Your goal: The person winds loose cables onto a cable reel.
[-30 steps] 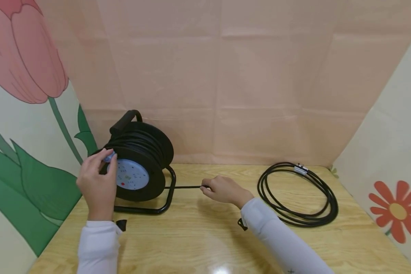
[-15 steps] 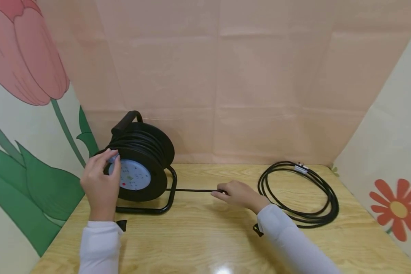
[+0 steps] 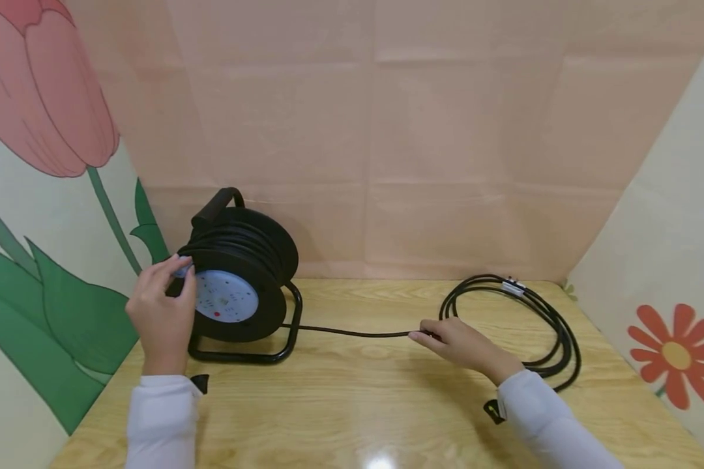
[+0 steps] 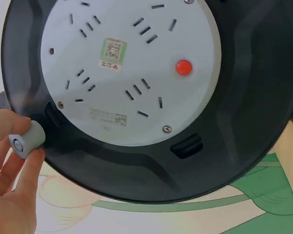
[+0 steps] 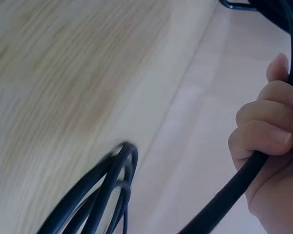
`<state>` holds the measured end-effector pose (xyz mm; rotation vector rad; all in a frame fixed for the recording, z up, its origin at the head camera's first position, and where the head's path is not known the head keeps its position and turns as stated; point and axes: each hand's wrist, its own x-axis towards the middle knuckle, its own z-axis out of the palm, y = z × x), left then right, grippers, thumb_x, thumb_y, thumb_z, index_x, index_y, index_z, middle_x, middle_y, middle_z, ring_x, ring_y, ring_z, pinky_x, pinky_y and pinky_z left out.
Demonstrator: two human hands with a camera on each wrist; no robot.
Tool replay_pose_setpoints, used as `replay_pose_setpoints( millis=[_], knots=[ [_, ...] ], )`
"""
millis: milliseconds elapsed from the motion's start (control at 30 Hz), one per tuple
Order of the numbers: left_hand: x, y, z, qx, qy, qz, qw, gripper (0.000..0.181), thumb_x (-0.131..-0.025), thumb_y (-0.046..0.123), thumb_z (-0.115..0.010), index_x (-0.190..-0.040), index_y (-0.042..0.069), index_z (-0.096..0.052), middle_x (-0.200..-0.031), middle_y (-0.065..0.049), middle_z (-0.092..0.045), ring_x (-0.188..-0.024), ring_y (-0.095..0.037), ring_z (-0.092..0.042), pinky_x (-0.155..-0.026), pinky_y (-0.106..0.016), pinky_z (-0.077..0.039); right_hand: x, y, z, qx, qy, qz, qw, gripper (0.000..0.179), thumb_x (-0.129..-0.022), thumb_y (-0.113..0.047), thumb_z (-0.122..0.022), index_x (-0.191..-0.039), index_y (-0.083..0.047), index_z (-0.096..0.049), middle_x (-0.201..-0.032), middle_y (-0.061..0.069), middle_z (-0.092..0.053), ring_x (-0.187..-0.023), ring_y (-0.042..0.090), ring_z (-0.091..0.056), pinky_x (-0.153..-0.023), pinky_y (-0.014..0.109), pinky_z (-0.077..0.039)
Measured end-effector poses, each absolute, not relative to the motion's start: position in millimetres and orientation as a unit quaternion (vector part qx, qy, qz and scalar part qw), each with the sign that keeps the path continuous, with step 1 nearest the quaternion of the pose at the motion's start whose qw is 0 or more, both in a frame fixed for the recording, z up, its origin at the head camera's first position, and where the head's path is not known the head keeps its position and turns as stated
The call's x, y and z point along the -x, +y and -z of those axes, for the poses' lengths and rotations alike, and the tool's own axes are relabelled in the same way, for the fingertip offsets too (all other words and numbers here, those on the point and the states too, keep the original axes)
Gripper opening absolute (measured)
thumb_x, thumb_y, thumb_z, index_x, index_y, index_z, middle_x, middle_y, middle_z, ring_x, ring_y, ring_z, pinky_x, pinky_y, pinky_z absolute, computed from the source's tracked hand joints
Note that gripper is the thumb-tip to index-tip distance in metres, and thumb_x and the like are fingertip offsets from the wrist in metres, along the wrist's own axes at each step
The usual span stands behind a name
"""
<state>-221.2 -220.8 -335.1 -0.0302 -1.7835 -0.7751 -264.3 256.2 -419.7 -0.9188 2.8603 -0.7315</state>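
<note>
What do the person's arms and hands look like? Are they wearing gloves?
No gloves: the left hand and right hand are bare. The left sleeve and right sleeve are plain, whitish and reach the wrists. A small black piece sticks out by the left cuff, and another, with a yellow-green mark, by the right.

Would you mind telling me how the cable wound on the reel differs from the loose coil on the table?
The wound cable sits in closely packed turns, while the loose coil has wide, open loops. The wound cable is held between the flanges of the reel; the loose coil lies on the table. Both are black.
</note>
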Motion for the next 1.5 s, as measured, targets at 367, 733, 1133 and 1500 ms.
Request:
replay_pose_setpoints(
  millis=[367, 733, 1133, 1500],
  knots=[
    [221.0, -226.1, 338.2, 0.003, -0.758, 0.337, 0.559, 0.015, -0.089, 0.000, -0.074, -0.103, -0.002, -0.077, -0.110, -0.015, -0.072, -0.106, -0.029, -0.067, -0.088, -0.006, -0.042, 251.5, 307.5, 428.0, 0.238, 0.939, 0.241, 0.056, 0.040, -0.103, -0.049, -0.050, -0.092, -0.012, -0.060, -0.066, -0.005, -0.048, -0.055, 0.006, -0.040, -0.052, 0.026, -0.038],
    [217.5, -230.3, 337.8, -0.004, -0.758, 0.344, 0.554, 0.015, -0.089, 0.002, -0.074, -0.104, 0.000, -0.077, -0.112, -0.013, -0.071, -0.108, -0.026, -0.067, -0.089, -0.007, -0.044, 225.5, 425.7, 427.1, 0.164, 0.980, 0.073, -0.081, 0.044, -0.092, -0.055, -0.066, -0.067, -0.025, -0.045, -0.055, -0.012, -0.033, -0.048, 0.004, -0.027, -0.049, 0.025, -0.026],
    [217.1, -231.4, 341.1, -0.014, -0.769, 0.334, 0.545, 0.016, -0.090, 0.005, -0.075, -0.105, 0.001, -0.077, -0.114, -0.011, -0.071, -0.107, -0.026, -0.067, -0.089, -0.006, -0.042, 223.8, 494.2, 421.7, 0.214, 0.954, 0.039, -0.205, 0.049, -0.073, -0.025, -0.089, -0.064, -0.027, -0.041, -0.061, -0.015, -0.031, -0.055, -0.001, -0.027, -0.050, 0.023, -0.025],
    [218.9, -231.9, 335.4, -0.035, -0.776, 0.329, 0.537, 0.028, -0.090, 0.018, -0.077, -0.110, -0.001, -0.074, -0.103, -0.016, -0.072, -0.089, -0.027, -0.073, -0.078, 0.000, -0.040, 221.7, 466.0, 396.4, 0.126, 0.988, 0.061, -0.068, 0.035, -0.088, -0.052, -0.073, -0.079, -0.019, -0.067, -0.062, -0.008, -0.053, -0.047, 0.008, -0.037, -0.045, 0.027, -0.033]
  ],
)
